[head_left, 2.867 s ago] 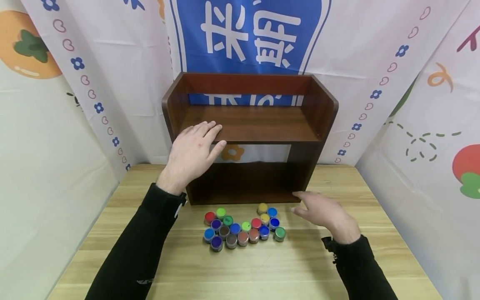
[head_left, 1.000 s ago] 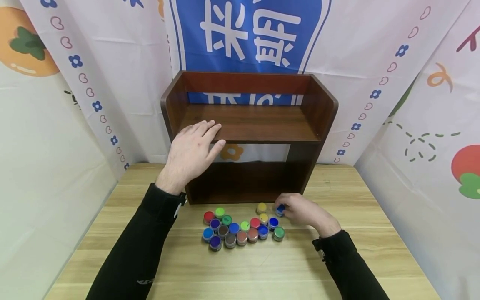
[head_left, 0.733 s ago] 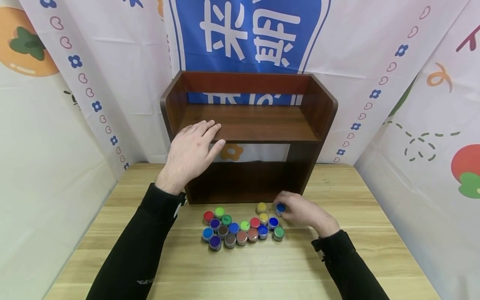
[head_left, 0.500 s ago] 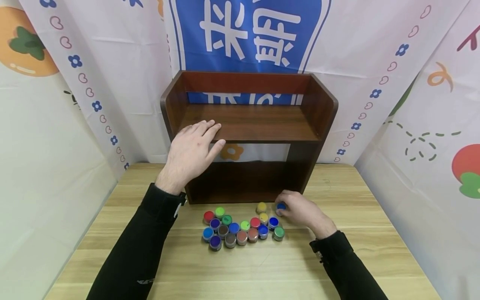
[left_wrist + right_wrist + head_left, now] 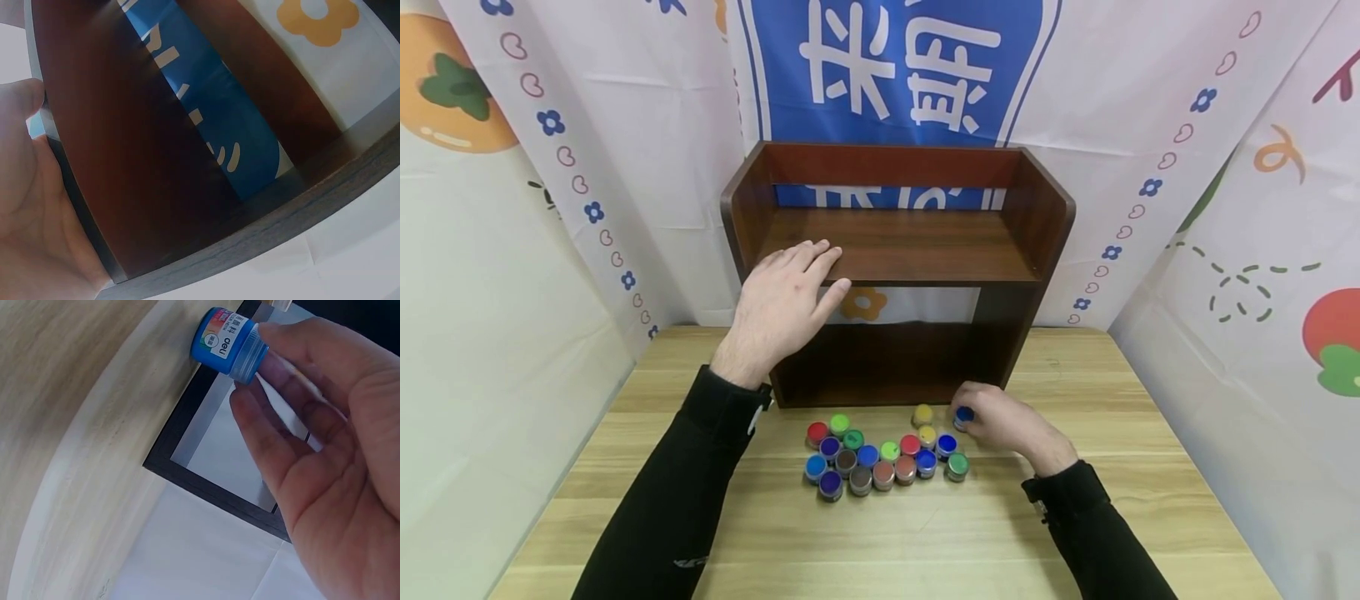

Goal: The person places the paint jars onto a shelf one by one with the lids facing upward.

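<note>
My left hand (image 5: pixel 786 312) lies with straight fingers on the left side of the middle board of a dark brown wooden shelf (image 5: pixel 910 250). The left wrist view shows its palm (image 5: pixel 37 219) against the board's front edge. Right of the cluster, my right hand (image 5: pixel 1007 421) pinches a small blue paint jar (image 5: pixel 222 340) at its clear cap, between thumb and fingertips. In the head view this jar (image 5: pixel 962 417) is close over the table and just right of a yellow jar (image 5: pixel 923 415). The hand partly hides it.
Several paint jars stand in a loose cluster before the shelf, including a red jar (image 5: pixel 817 433), a dark green jar (image 5: pixel 957 467) and a purple jar (image 5: pixel 831 485). The light wood table (image 5: pixel 925 550) is bounded by printed cloth (image 5: pixel 677 125) at back and sides.
Earlier my right hand hovered right of the jars with extended fingers. It has since taken hold of the blue jar and shifted it slightly right, away from the cluster. The left hand stays put.
</note>
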Demonstrator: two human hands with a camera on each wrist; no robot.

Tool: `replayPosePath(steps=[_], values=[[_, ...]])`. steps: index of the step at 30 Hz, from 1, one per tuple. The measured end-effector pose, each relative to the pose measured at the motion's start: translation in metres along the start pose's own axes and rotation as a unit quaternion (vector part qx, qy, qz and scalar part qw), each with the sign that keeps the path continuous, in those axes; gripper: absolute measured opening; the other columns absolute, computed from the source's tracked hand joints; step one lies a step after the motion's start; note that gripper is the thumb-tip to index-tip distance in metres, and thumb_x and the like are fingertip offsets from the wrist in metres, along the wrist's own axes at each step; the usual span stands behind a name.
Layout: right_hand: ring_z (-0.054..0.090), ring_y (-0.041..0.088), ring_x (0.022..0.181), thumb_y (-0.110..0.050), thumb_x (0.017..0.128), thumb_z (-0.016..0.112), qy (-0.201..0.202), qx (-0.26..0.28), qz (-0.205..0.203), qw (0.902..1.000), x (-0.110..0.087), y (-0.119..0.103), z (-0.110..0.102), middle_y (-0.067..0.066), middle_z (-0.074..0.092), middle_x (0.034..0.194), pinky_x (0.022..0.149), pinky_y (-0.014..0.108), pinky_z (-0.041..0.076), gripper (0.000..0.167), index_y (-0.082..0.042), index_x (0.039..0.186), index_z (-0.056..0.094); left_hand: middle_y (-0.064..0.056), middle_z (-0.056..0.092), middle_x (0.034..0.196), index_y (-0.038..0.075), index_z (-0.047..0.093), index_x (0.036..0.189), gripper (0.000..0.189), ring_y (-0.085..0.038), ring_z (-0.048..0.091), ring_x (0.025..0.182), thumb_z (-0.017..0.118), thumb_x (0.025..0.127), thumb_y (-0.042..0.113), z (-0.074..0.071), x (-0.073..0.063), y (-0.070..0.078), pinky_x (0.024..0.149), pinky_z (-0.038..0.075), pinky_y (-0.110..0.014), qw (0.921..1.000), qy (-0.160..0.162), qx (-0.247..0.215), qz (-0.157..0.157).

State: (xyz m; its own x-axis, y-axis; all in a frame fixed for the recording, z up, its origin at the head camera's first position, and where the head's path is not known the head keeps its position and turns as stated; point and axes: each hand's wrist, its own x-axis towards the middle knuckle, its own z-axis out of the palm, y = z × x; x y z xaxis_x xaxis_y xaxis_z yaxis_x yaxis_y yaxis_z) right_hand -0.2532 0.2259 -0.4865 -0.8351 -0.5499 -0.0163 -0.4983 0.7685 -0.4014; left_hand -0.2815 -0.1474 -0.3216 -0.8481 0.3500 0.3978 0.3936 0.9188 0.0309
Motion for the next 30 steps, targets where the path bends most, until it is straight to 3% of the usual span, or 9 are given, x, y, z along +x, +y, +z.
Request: replayPosePath(steps=[14,30], values=[[0.079,0.025,0.116,-0.004,0.108,0.083,0.021,-0.014,0.013,0.9996,0.0008,-0.0031,0.0014,0.010,0.082,0.127,0.105,0.049,0.072,0.017,-0.005,0.125,0.086,-0.015,0.050,0.186,0.011,0.049,0.178,0.073,-0.037,0.046,0.176,0.041,0.125,0.059,-0.0075,0.0070,0.0066,0.148,0.035,-0.060,0.9989,-0.033,-0.030,-0.012],[0.082,0.035,0.121,-0.001,0.108,0.081,0.094,-0.065,0.003,0.9935,0.0045,-0.0006,-0.0068,0.017,0.082,0.128,0.109,0.052,0.071,0.021,0.001,0.129,0.083,-0.015,0.058,0.180,0.010,0.056,0.173,0.070,-0.037,0.053,0.170,0.040,0.125,0.058,0.0010,0.0079,0.0088,0.145,0.041,-0.059,0.9999,0.002,-0.009,-0.005]])
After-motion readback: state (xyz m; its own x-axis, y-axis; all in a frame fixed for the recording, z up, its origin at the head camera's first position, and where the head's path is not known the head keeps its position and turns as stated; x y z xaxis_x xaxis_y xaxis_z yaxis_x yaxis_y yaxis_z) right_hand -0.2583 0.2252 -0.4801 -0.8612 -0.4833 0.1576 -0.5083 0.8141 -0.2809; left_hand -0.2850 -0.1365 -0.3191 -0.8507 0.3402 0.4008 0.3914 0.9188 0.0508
